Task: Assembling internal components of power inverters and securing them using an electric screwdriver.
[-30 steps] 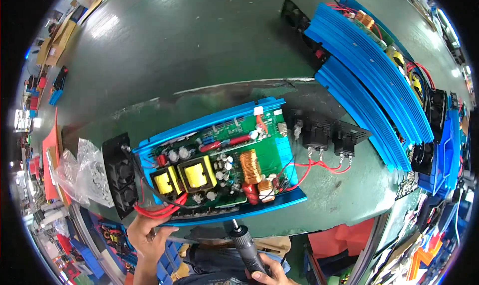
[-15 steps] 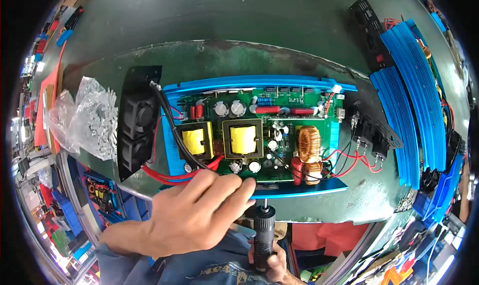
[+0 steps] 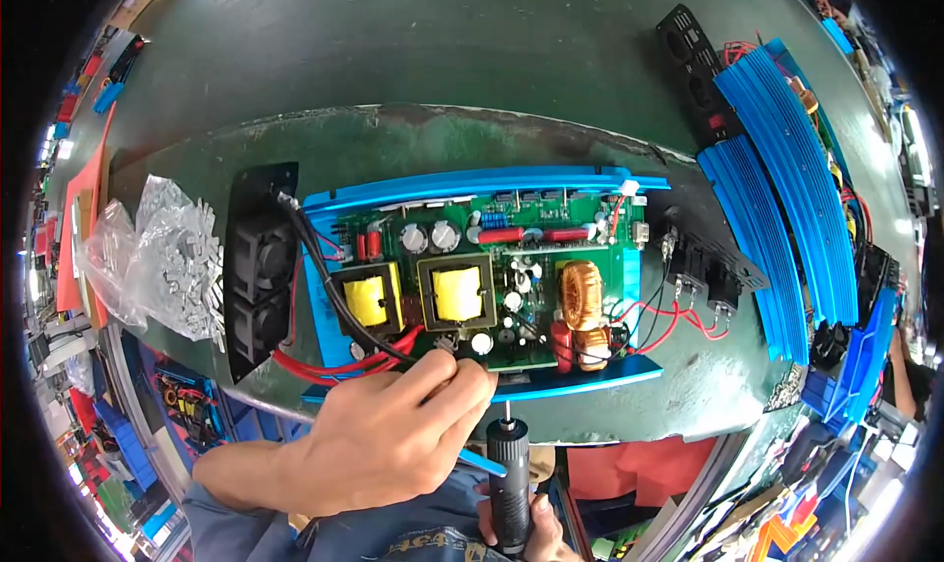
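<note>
A green circuit board (image 3: 536, 267) with two yellow transformers and copper coils lies in a blue aluminium housing (image 3: 472, 181). Over the board's front edge, beside small capacitors, my left hand (image 3: 398, 434) is closed with bent fingertips; what they grip is hidden. A narrow blue strip (image 3: 482, 462) sticks out from under that hand; I cannot tell whether it is held. My right hand (image 3: 541, 531), partly hidden, is wrapped round a black electric screwdriver (image 3: 509, 483). The driver stands upright in the picture, its bit reaching the outer side of the housing's front wall (image 3: 580, 378).
Left of the housing stands a black fan panel (image 3: 261, 267), beside a clear bag (image 3: 177, 252) of small metal parts. A black socket panel (image 3: 713, 257) hangs on wires to the right. Blue heatsink housings (image 3: 787, 178) are stacked further right. Below the bench edge is a red sheet (image 3: 644, 473).
The whole view has shifted, so the bench things appear a little further left and lower. The blue strip now shows beneath my left hand. The driver stays at the front wall.
</note>
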`<state>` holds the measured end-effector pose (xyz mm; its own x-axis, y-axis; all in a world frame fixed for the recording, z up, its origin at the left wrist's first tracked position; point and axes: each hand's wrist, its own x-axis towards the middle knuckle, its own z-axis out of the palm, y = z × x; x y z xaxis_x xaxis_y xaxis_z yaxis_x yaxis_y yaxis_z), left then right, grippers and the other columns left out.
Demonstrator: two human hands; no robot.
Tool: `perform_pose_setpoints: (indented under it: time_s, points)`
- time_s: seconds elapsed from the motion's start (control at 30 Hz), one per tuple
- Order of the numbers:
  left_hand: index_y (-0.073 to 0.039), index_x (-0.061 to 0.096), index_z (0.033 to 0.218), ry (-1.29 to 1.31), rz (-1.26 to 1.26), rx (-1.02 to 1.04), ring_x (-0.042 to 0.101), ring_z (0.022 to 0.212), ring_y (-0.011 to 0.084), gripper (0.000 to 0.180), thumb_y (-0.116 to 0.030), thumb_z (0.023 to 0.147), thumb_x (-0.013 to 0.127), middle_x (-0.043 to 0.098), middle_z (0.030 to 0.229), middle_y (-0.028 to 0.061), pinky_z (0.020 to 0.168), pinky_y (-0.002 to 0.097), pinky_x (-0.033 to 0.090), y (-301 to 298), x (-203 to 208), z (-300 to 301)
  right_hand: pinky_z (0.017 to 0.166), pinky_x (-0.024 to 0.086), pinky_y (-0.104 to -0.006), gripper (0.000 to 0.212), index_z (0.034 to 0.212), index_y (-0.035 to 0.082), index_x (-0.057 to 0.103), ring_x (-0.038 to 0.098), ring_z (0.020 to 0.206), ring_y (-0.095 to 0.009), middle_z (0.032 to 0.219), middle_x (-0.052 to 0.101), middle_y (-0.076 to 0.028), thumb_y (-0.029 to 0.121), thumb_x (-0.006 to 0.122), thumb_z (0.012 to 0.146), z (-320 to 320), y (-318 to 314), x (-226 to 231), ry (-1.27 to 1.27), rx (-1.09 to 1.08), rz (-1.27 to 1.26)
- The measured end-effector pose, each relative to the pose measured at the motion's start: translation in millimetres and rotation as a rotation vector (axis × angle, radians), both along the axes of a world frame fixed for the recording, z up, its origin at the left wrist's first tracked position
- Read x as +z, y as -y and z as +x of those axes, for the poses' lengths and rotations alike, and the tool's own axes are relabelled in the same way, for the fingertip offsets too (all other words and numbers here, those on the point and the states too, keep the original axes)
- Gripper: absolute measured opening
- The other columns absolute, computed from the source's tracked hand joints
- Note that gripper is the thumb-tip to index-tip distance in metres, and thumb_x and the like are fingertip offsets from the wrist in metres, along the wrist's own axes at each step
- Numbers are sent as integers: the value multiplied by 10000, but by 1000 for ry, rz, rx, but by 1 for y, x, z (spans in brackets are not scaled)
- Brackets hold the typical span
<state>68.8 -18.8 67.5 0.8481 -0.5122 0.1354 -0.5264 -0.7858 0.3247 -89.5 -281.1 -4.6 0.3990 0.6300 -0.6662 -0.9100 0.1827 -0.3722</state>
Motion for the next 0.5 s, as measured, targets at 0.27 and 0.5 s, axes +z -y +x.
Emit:
perform_pose_setpoints:
  time_s: [0.27,0.5]
  points:
    - [-81,744,1003,195,-166,288,616,729,168,250,-120,766,812,663,891,8,585,277,477,-36,32,-19,544,454,-311,875,1211,15,537,591,626,-209,766,593,-105,804,277,937,-12,31,-16,318,-323,-528]
    - [-9,724,1074,290,-180,1175,680,812,236,175,-67,914,687,712,1015,117,751,343,528,-154,-13,-70,638,475,-302,410,1285,17,596,570,770,-146,988,641,-83,273,691,980,61,66,51,926,-218,-1289]
